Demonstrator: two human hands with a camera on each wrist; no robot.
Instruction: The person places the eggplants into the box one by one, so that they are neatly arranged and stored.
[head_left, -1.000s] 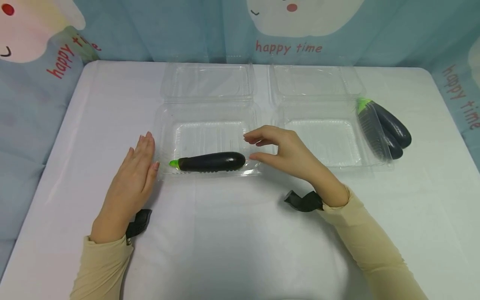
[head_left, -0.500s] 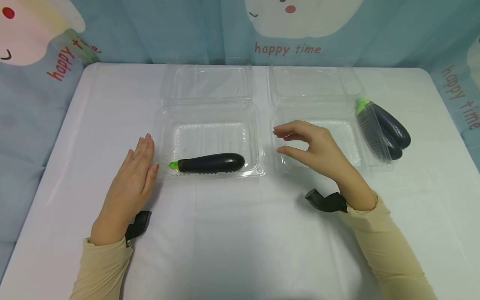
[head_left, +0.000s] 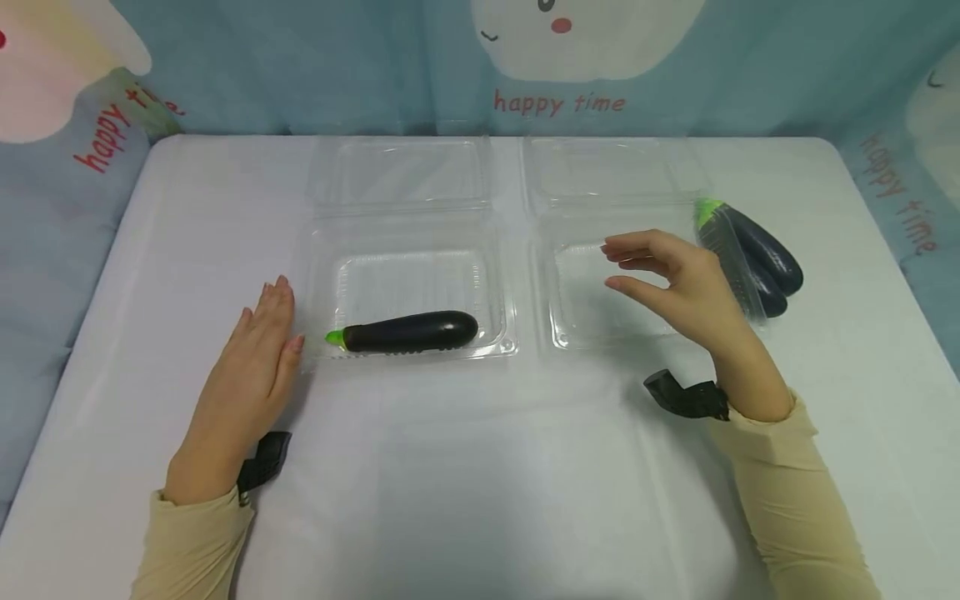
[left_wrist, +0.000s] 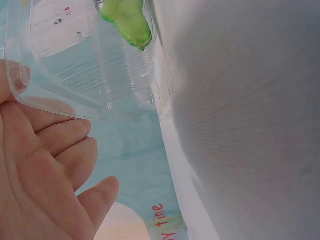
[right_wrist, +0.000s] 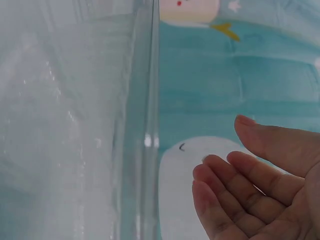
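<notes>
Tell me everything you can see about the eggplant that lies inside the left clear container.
The eggplant is long and slim, with glossy dark purple, almost black skin and a bright green stem cap at its left end. It looks smooth, perhaps plastic. It lies flat on its side, lengthwise along the near edge of the open left container, with the stem pointing toward the left hand. Only the container touches it; the left hand rests just outside the container's left rim.

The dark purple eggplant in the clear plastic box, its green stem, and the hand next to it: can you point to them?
Dark purple eggplant [head_left: 412, 331], head view, middle of its body.
Green stem [left_wrist: 127, 20], left wrist view, the stem's middle.
Left hand [head_left: 251, 358], head view, back of the hand.
</notes>
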